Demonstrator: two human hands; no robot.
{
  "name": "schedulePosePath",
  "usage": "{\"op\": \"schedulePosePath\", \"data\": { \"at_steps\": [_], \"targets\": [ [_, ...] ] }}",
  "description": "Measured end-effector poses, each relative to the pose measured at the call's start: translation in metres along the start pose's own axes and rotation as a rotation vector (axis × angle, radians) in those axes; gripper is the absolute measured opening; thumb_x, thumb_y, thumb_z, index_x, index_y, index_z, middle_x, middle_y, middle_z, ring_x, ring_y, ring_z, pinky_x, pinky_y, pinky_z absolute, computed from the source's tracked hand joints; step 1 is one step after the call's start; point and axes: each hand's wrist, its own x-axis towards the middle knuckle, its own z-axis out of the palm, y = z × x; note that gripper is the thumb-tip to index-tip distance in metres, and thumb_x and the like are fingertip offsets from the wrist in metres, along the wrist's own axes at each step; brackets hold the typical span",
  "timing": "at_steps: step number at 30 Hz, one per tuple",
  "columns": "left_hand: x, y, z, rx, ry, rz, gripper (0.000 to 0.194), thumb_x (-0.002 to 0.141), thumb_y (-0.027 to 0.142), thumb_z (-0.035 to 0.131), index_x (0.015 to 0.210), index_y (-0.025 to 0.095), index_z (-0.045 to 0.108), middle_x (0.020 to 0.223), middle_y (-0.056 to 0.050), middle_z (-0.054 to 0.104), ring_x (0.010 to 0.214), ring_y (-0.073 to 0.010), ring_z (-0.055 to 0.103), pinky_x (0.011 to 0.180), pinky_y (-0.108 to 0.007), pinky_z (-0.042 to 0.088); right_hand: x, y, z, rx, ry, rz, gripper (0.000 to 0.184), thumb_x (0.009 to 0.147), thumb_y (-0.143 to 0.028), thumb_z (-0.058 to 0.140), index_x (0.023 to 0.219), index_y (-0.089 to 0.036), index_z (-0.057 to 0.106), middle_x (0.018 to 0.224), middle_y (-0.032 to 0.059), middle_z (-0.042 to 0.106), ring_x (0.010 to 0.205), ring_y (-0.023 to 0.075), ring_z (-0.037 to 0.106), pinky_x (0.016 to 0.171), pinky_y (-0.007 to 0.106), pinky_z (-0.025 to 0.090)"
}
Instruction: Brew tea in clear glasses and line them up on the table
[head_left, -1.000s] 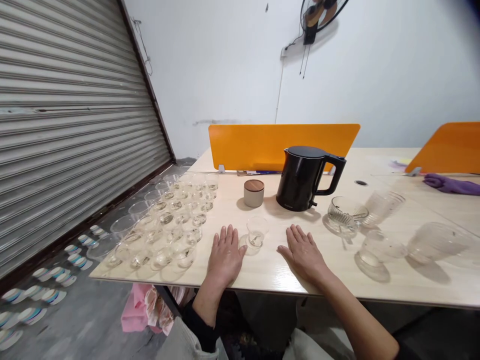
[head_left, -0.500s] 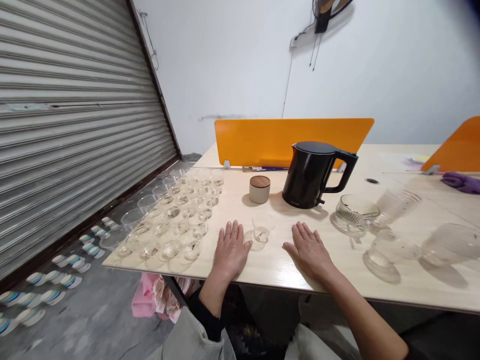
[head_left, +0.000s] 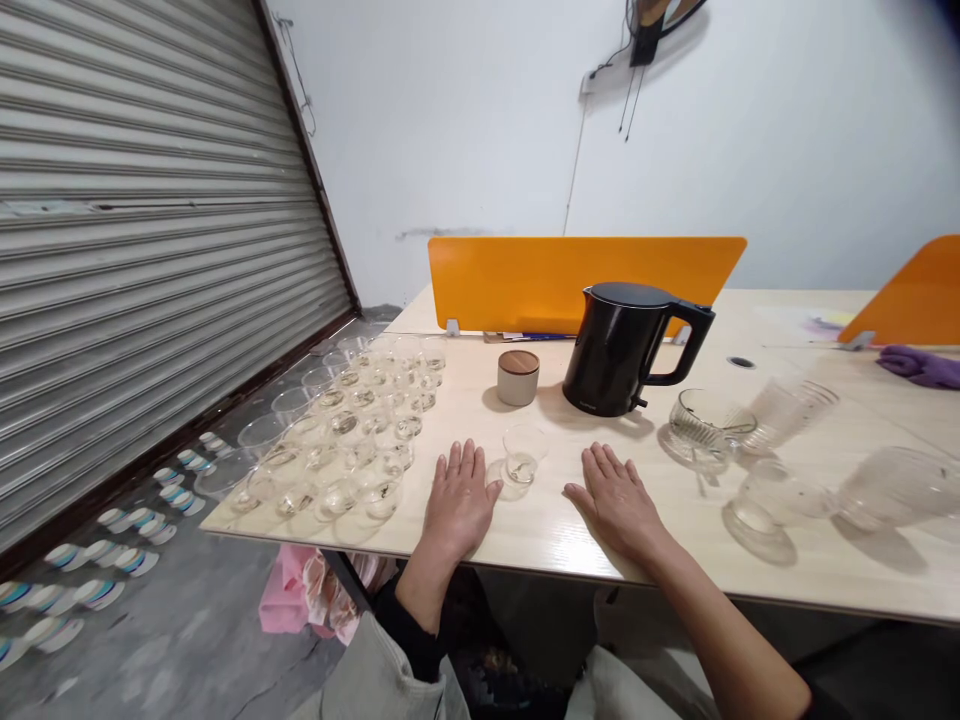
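Observation:
My left hand (head_left: 459, 508) lies flat, palm down, on the pale wooden table (head_left: 555, 535), fingers stretched forward. My right hand (head_left: 619, 508) rests the same way farther right. Neither holds anything. Between them stands a small clear plastic cup (head_left: 521, 466) with a few dark bits at its bottom, closer to my left hand and apart from both. Beyond the cup is a grey canister (head_left: 517, 384) with a wooden lid. A black electric kettle (head_left: 609, 355) stands behind my right hand, its handle to the right. Right of it sits a ribbed glass bowl (head_left: 709, 422) with a thin utensil inside.
Rows of clear cups (head_left: 345, 425) with dark bits inside fill the table's left end. Clear cup stacks (head_left: 900, 488) lie on the right. An orange divider (head_left: 525, 285) crosses behind the kettle. A purple cloth (head_left: 919, 365) lies far right; stacked lids or cups (head_left: 97, 592) stand on the floor.
Both hands stay flat in the same places, and the objects have not moved. Only the camera view has shifted very slightly.

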Motion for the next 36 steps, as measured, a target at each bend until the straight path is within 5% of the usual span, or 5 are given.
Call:
{"op": "schedulePosePath", "data": {
  "at_steps": [36],
  "targets": [
    [0.0,-0.001,-0.003,-0.029,0.013,0.011,0.069,0.107,0.05,0.026,0.162,0.008,0.03,0.172,-0.015,0.019,0.16,-0.034,0.012,0.13,-0.055,0.014,0.007,0.006,0.011,0.057,0.082,-0.028,0.067,0.101,-0.048,0.033,0.155,-0.009,0.044,0.165,0.0202,0.037,0.157,0.0349,0.025,0.125,0.06,0.02]
  ]
}}
